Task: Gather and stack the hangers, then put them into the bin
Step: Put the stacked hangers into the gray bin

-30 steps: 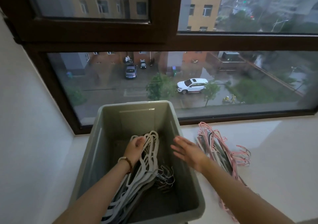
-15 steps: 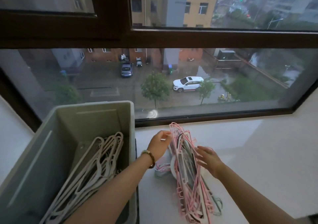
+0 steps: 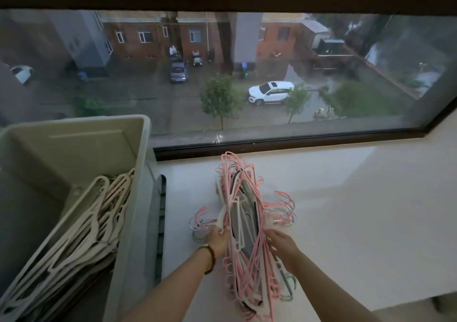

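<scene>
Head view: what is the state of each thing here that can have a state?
bin, open on top, partly filled.
white hangers, stacked, lying slanted in the bin.
pink hangers, bundled, on the sill, outside the bin.
left hand, grips the bundle's left side.
right hand, holds the bundle's right side.

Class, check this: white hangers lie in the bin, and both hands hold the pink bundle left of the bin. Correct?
No. The head view shows the pink bundle right of the bin, not left. The rest stands.
</scene>
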